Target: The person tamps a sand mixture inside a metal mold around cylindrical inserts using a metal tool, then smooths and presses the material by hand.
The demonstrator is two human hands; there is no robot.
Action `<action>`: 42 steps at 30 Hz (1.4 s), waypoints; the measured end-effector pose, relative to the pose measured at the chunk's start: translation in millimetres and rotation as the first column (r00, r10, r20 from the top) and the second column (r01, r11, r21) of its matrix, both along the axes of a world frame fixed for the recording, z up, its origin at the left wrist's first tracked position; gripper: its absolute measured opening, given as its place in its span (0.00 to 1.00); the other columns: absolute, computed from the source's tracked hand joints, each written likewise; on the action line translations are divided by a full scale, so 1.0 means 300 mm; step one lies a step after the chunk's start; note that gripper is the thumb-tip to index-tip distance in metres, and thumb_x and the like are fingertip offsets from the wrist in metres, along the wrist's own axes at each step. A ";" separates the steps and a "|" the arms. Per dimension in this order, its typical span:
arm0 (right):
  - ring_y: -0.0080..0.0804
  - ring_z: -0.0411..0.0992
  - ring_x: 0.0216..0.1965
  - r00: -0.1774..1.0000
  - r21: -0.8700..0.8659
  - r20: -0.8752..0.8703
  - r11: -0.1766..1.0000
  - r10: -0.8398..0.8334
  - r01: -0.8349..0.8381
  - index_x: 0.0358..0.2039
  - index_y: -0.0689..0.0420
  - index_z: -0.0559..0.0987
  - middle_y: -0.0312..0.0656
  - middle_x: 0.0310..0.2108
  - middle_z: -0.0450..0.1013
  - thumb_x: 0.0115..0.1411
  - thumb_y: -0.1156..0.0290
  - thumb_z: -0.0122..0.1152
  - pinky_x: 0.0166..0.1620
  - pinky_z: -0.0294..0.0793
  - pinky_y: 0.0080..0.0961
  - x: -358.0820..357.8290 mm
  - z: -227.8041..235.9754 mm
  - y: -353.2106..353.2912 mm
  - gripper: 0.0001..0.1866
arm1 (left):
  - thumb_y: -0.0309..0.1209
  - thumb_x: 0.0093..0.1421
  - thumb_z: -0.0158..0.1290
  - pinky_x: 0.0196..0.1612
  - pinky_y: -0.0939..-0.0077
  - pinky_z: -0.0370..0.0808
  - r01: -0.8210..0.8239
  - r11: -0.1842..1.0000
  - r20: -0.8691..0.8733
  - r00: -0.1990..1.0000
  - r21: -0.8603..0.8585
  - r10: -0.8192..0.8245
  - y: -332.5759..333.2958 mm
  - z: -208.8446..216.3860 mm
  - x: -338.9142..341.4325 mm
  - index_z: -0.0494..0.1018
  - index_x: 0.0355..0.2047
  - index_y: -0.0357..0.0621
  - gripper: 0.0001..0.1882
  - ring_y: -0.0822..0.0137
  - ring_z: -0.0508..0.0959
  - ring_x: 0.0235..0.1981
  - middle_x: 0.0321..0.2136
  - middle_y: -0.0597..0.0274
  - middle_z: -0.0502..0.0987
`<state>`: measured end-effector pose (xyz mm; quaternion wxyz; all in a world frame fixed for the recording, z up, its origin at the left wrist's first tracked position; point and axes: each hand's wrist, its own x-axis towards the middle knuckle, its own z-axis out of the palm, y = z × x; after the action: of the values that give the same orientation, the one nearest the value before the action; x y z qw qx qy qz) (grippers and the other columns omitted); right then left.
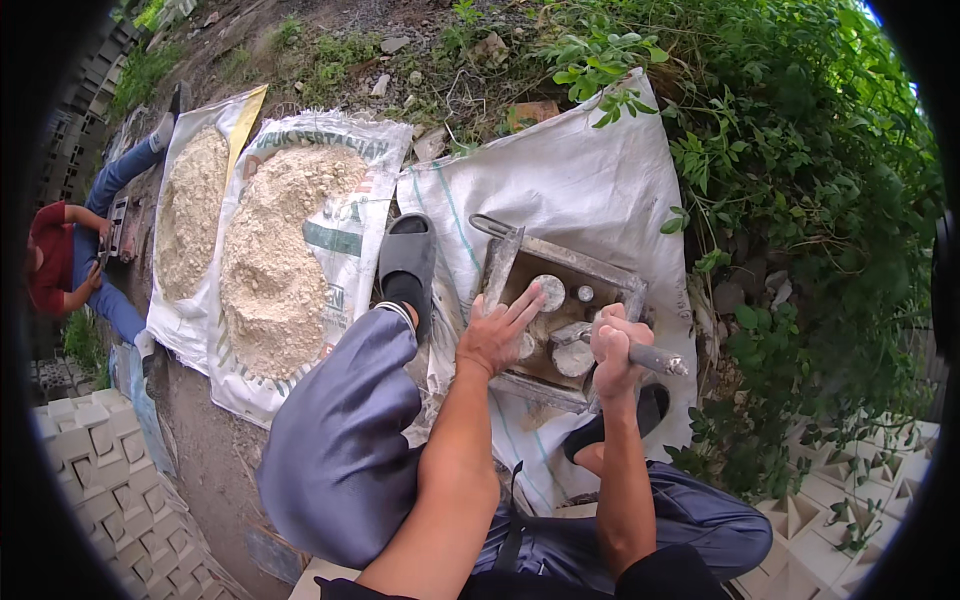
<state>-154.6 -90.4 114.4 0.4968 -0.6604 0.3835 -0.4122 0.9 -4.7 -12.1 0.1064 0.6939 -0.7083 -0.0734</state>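
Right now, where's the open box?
Head view, right of centre: the open box sits on the white sheet, right of the left sandal, beneath the left hand and right hand.

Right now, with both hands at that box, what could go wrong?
1. The hand tool in the right hand reaches into the box close to the left hand; a slip might nick those fingers.
2. The left fingertips are at a pale round piece; uneven pressure could shift it.
3. The left sandal sits close beside the sack of pale powder; a foot shift might spill some.
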 end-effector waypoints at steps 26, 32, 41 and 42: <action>0.34 0.53 0.20 0.979 -0.020 -0.165 0.992 0.120 -0.125 0.10 0.62 0.64 0.42 0.10 0.58 0.48 0.73 0.47 0.27 0.56 0.34 0.020 -0.059 0.003 0.13 | 0.31 0.54 0.49 0.56 0.47 0.63 -0.052 0.997 -0.044 0.998 0.063 0.055 0.019 -0.001 0.025 0.54 0.67 0.63 0.38 0.72 0.76 0.37 0.69 0.80 0.53; 0.26 0.52 0.18 0.983 -0.111 -0.166 0.990 0.072 -0.091 0.07 0.59 0.58 0.37 0.08 0.56 0.51 0.74 0.42 0.27 0.55 0.27 0.036 -0.135 0.030 0.16 | 0.33 0.52 0.51 0.57 0.49 0.62 -0.029 0.999 -0.062 0.998 0.045 0.032 0.022 0.003 0.014 0.53 0.67 0.66 0.41 0.73 0.76 0.37 0.69 0.82 0.52; 0.35 0.56 0.20 0.986 -0.124 -0.165 0.992 0.015 -0.035 0.13 0.63 0.70 0.44 0.13 0.61 0.49 0.73 0.48 0.28 0.58 0.33 0.006 -0.155 0.016 0.11 | 0.32 0.54 0.49 0.56 0.50 0.62 -0.029 0.999 -0.037 0.999 -0.016 0.029 0.010 -0.004 0.006 0.58 0.66 0.65 0.37 0.73 0.76 0.33 0.68 0.82 0.54; 0.36 0.56 0.20 0.973 -0.125 -0.223 0.988 0.067 -0.096 0.13 0.63 0.68 0.44 0.12 0.61 0.50 0.72 0.48 0.27 0.57 0.33 0.016 -0.147 0.005 0.12 | 0.31 0.54 0.49 0.56 0.50 0.62 -0.046 0.999 -0.044 0.998 0.007 0.046 0.020 -0.015 0.013 0.58 0.66 0.64 0.36 0.73 0.76 0.33 0.68 0.82 0.54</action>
<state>-149.8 -88.9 70.4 0.4227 -0.7488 0.3794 -0.3415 4.9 1.3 -16.8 0.1216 0.7086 -0.6894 -0.0883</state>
